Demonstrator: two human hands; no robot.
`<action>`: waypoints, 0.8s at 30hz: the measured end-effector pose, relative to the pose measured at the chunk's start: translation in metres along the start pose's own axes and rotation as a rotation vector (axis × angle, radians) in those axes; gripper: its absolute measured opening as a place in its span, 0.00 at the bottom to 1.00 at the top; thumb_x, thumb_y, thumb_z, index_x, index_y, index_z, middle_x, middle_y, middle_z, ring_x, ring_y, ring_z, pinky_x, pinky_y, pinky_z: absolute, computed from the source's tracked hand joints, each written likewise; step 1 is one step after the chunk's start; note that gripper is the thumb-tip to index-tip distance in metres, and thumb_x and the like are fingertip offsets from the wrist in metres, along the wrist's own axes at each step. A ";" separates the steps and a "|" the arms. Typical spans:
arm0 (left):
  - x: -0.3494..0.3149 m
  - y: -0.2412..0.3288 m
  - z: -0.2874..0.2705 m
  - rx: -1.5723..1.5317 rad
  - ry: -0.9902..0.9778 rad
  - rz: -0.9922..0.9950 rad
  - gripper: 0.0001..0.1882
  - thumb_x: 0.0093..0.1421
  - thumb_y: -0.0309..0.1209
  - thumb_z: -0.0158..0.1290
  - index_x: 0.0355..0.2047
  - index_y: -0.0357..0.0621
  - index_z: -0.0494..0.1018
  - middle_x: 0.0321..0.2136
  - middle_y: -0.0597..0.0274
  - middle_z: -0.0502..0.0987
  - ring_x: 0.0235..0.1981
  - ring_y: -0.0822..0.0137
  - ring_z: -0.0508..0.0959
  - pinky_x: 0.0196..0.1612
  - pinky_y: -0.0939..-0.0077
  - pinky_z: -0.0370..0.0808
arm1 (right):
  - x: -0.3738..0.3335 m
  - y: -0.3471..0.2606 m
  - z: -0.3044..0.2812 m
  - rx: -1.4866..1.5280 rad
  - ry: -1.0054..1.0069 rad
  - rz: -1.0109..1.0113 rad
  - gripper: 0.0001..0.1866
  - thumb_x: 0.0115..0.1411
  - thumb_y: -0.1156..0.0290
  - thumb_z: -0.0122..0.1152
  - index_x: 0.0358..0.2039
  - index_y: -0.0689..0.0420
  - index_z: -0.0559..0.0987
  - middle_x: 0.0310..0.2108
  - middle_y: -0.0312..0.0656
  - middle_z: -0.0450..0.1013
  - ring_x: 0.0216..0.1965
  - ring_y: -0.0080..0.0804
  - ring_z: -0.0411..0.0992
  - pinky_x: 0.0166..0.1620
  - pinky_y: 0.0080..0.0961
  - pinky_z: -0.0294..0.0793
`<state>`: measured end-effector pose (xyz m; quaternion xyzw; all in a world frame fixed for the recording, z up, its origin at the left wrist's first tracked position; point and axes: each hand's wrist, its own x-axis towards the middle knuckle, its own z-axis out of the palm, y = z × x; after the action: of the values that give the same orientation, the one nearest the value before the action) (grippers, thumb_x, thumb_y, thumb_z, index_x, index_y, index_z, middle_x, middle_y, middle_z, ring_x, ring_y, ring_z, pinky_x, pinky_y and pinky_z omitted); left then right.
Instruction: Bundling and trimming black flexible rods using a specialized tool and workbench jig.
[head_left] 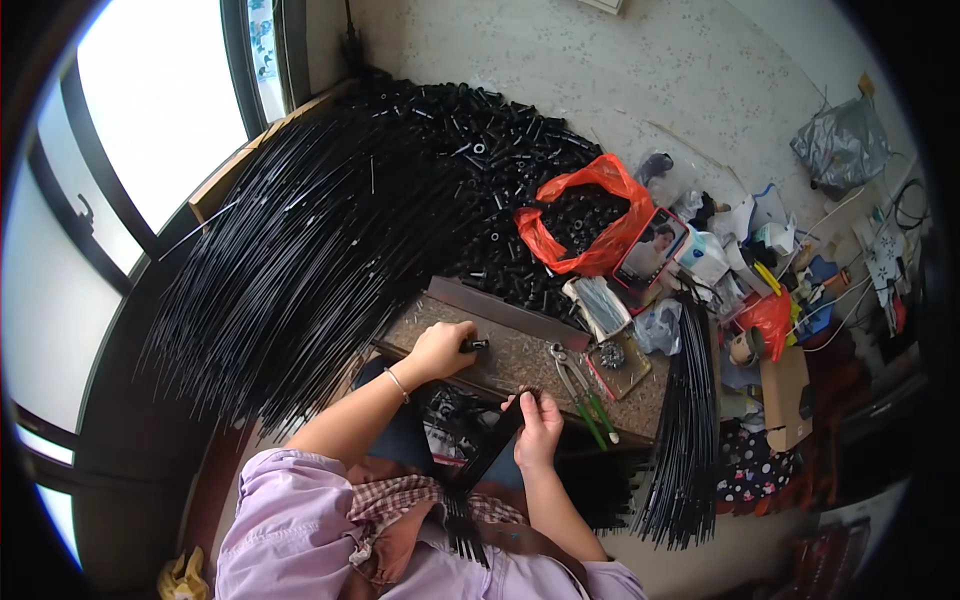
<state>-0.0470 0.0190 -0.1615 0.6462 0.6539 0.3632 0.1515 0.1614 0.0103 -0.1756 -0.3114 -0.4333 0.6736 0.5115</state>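
My left hand (440,350) is closed round a small black tubular part (476,345) over the worktable's near edge; one end of the part shows past the fingers. To its right, my right hand (538,432) grips the upper end of a bundle of thin black rods (488,455). That bundle slants down across my lap, its tips fanned out near my waist. Green-handled pincers (585,395) lie open on the brown worktable (520,362), close to my right hand. Whatever the left palm covers is hidden.
A great sheaf of long black rods (290,270) spreads at left, beside a heap of black tubular parts (480,130). An orange bag (632,190) holds more parts. A phone (650,248) stands beside it. Another rod bundle (685,430) hangs off the table's right end, near clutter.
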 end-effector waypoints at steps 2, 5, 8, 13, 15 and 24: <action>-0.015 0.004 0.002 -0.282 0.065 0.023 0.09 0.50 0.30 0.55 0.28 0.38 0.70 0.22 0.58 0.74 0.25 0.63 0.74 0.32 0.71 0.71 | -0.002 0.003 0.003 -0.020 -0.036 -0.004 0.05 0.58 0.72 0.53 0.32 0.60 0.72 0.26 0.39 0.71 0.27 0.26 0.70 0.35 0.22 0.71; -0.015 0.021 0.009 -1.316 0.286 -0.114 0.05 0.56 0.29 0.49 0.27 0.41 0.69 0.31 0.67 0.70 0.30 0.74 0.69 0.38 0.77 0.66 | -0.003 0.005 0.013 -0.079 -0.139 -0.016 0.05 0.58 0.73 0.53 0.32 0.61 0.72 0.26 0.39 0.71 0.27 0.25 0.70 0.35 0.22 0.71; -0.013 0.053 0.004 -1.272 0.230 0.025 0.05 0.58 0.28 0.47 0.29 0.40 0.68 0.37 0.65 0.67 0.34 0.75 0.68 0.40 0.78 0.66 | -0.008 0.005 0.020 -0.103 -0.187 -0.017 0.05 0.58 0.74 0.54 0.33 0.62 0.72 0.26 0.35 0.71 0.28 0.21 0.69 0.36 0.16 0.68; -0.019 0.064 -0.009 -1.290 0.227 -0.027 0.05 0.60 0.30 0.48 0.31 0.43 0.65 0.33 0.64 0.70 0.26 0.77 0.70 0.29 0.84 0.68 | -0.007 0.010 0.016 -0.202 -0.251 -0.038 0.05 0.58 0.75 0.53 0.34 0.62 0.71 0.26 0.33 0.71 0.28 0.18 0.68 0.36 0.14 0.67; -0.026 0.049 -0.015 -1.397 0.342 -0.258 0.09 0.55 0.29 0.55 0.32 0.43 0.65 0.25 0.66 0.74 0.21 0.77 0.71 0.23 0.86 0.67 | -0.008 0.004 0.017 -0.175 -0.268 -0.001 0.06 0.58 0.73 0.53 0.34 0.60 0.70 0.29 0.38 0.70 0.29 0.23 0.69 0.36 0.20 0.69; -0.077 0.028 0.010 -1.902 -0.158 -0.566 0.11 0.52 0.17 0.51 0.37 0.32 0.70 0.32 0.53 0.75 0.29 0.67 0.78 0.34 0.81 0.78 | -0.017 0.006 0.036 0.040 -0.059 0.046 0.07 0.58 0.74 0.54 0.37 0.59 0.68 0.32 0.33 0.67 0.34 0.17 0.64 0.40 0.15 0.64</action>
<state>-0.0109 -0.0546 -0.1708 0.0983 0.2087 0.6427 0.7305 0.1328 -0.0165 -0.1654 -0.2910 -0.4274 0.7026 0.4889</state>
